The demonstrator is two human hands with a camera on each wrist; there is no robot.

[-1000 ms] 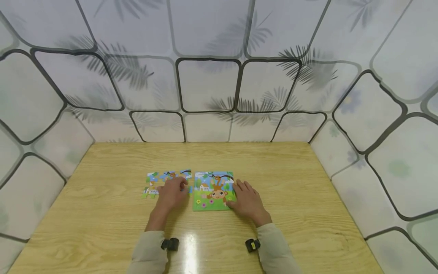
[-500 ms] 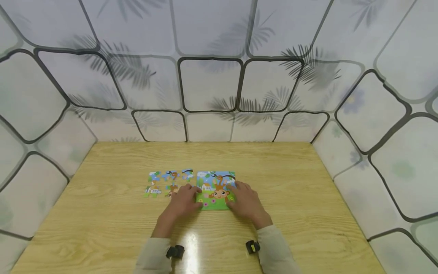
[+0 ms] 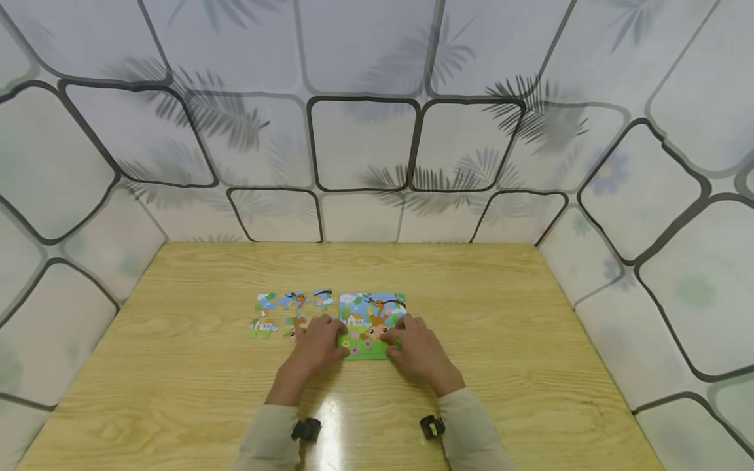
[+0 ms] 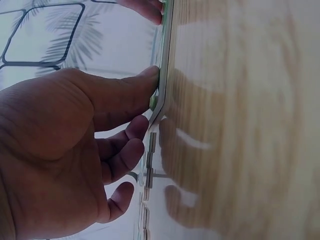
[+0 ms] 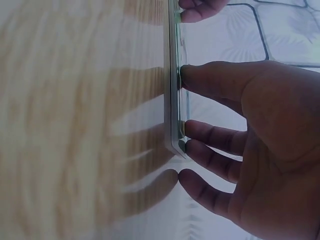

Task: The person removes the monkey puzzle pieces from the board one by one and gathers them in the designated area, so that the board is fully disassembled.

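A square jigsaw puzzle board [image 3: 365,352] with a cartoon monkey picture lies flat on the table. My left hand [image 3: 319,345] rests at its left edge, the thumb touching the front left part. In the left wrist view that thumb presses on the board's face, while the other fingers bend loosely beside it. My right hand [image 3: 420,350] is over the right side, thumb near the monkey's face. Its thumb and some fingertips touch the board's surface in the right wrist view. Several loose jigsaw pieces [image 3: 263,326] lie left of the board, some partly hidden by my left hand.
The wooden table [image 3: 177,366] carries the board and the pieces. A patterned wall [image 3: 359,219] closes the back and both sides. A light reflection shows on the table in front of the board.
My left hand has moved right, from above the loose pieces to the board's left edge. My right hand has shifted slightly left, further over the board.
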